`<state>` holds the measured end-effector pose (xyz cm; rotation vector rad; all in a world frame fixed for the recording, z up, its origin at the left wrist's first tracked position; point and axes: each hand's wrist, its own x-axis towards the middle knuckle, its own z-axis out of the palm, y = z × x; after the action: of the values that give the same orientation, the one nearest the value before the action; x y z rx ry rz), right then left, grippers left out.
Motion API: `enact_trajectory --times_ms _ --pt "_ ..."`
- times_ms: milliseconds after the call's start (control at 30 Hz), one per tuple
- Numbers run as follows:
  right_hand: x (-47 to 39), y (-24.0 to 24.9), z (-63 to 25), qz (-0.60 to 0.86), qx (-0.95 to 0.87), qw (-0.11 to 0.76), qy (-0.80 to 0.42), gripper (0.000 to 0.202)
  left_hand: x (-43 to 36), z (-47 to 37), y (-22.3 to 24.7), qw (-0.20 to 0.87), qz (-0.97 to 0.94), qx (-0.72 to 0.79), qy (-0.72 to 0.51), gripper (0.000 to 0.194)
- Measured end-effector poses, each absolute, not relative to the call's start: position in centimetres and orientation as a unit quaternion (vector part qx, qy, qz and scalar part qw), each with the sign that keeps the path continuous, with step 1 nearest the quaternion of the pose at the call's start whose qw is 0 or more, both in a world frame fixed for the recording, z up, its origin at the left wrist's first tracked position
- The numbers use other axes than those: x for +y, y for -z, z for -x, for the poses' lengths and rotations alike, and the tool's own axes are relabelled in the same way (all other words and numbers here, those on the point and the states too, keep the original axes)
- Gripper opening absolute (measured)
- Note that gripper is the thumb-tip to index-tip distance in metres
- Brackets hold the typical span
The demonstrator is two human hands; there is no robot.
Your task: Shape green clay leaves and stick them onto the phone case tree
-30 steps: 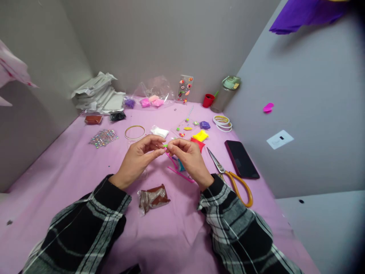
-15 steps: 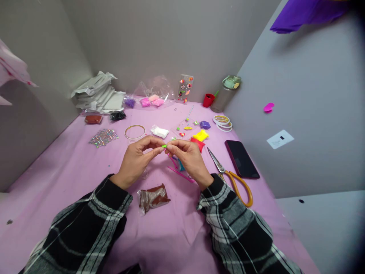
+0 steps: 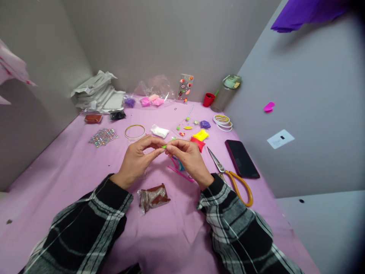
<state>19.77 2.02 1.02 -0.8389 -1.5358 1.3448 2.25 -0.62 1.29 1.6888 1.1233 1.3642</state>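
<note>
A small bit of bright green clay is pinched between the fingertips of both hands, above the middle of the table. My left hand is closed on its left side, thumb and fingers together. My right hand is closed on its right side and hides part of it. Below the right hand lie thin pink plastic tools and a blue packet, both partly covered. A brown clay packet in clear wrap rests between my forearms. Just beyond the hands are white, yellow and red clay packets.
Orange-handled scissors and a dark phone lie at the right. Behind stand a bottle, a red cup and a decorated clear case. Rhinestones, a bangle and stacked white packets are at the left.
The fingertips have shifted very slightly around the green clay, and a little less of it shows. Both hands stay in the same place.
</note>
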Motion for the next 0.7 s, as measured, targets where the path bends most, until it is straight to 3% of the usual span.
enact_trajectory --times_ms 200,367,700 --pt "2.04 -1.07 -19.74 0.337 -0.619 0.445 -0.553 0.014 -0.68 -2.33 -1.38 0.338 -0.645 0.439 -0.527 0.005" --pt "2.01 -1.12 -19.76 0.351 -0.615 0.452 -0.543 0.014 -0.49 -2.2 -1.04 0.355 -0.621 0.438 -0.544 0.018" --pt "1.99 -1.08 -19.76 0.353 -0.618 0.454 -0.536 0.011 -0.62 -2.09 -1.39 0.324 -0.643 0.466 -0.513 0.008"
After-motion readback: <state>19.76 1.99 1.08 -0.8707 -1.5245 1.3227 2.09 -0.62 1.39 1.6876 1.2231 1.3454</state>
